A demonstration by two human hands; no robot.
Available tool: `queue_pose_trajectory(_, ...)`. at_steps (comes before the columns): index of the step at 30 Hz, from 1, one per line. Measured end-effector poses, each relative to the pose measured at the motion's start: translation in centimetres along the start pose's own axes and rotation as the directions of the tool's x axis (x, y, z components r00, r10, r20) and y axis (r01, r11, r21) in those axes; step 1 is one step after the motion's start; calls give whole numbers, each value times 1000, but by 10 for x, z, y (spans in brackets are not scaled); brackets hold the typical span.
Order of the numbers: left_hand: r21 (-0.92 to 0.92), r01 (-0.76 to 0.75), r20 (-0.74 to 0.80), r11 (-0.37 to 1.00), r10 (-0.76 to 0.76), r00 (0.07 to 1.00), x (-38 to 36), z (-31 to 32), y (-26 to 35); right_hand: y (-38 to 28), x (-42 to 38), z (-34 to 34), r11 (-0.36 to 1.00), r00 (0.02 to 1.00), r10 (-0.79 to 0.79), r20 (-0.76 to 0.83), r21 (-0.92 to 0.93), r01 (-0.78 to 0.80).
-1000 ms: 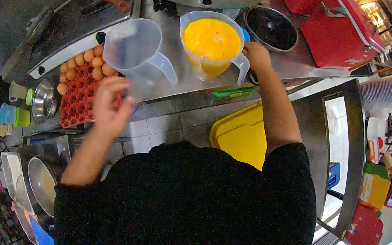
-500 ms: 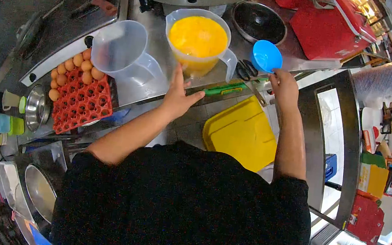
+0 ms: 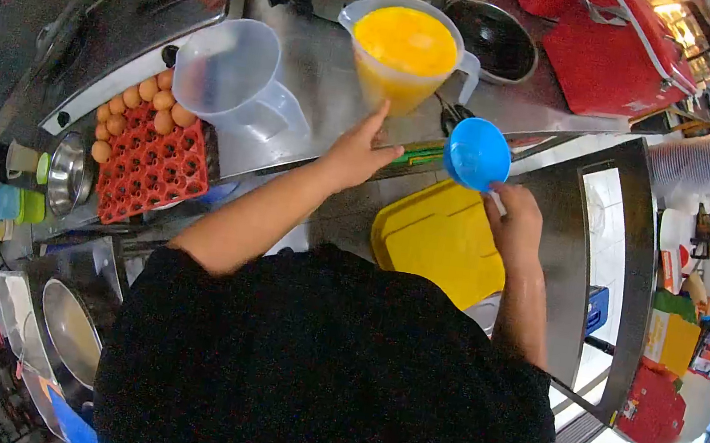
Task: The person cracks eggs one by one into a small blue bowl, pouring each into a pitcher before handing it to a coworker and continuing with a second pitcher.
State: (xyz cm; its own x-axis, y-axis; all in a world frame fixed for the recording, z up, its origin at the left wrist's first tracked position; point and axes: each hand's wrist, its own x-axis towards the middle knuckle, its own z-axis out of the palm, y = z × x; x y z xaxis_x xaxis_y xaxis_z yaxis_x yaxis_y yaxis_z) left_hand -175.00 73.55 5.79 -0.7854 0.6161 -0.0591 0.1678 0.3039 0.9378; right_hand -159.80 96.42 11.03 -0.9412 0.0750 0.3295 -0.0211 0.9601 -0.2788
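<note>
In the head view a clear plastic measuring jug (image 3: 395, 83) full of yellow beaten egg stands on the steel counter. My left hand (image 3: 364, 153) is open at its near side, the index fingertip at the lower wall and the thumb spread toward the counter edge. My right hand (image 3: 516, 220) pinches the rim of a small blue bowl (image 3: 478, 154), held tilted in front of the counter; its inside shows no visible food. Black-handled scissors (image 3: 452, 113) lie between the jug and the bowl, partly hidden.
An empty clear jug (image 3: 227, 70) stands left of the full one. Brown eggs (image 3: 148, 89) sit in a red egg tray (image 3: 156, 168). Behind are a dark round pan (image 3: 491, 40) and a red cooler bag (image 3: 613, 67). A yellow lid (image 3: 442, 242) is below the counter edge.
The full jug has shifted back and to the right across the counter, with my left hand following at its side. My right hand has drawn the blue bowl off the counter toward me.
</note>
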Motion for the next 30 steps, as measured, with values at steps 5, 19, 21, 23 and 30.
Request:
queue_pose_trajectory(5,22,52,253,998,-56,966,-30,-27,10,-30,5,36,978,987,-126,96,180,107)
queue_pose_trajectory(19,346,380,-812,858,71,579,-212,-240,-19,-100,85,147,949,934,-310,177,115,293)
queue_pose_trajectory(21,395,486,-838,779,89,538,-216,-268,-33,-106,91,153,961,941,-275,199,86,263)
queue_pose_trajectory(23,495,566,-802,659,96,590,-209,-281,-43,-108,92,161,967,957,-250,149,88,239)
queue_pose_trajectory(30,800,373,-494,470,164,854,-134,-277,-53,-137,76,145,987,997,34,65,156,-44)
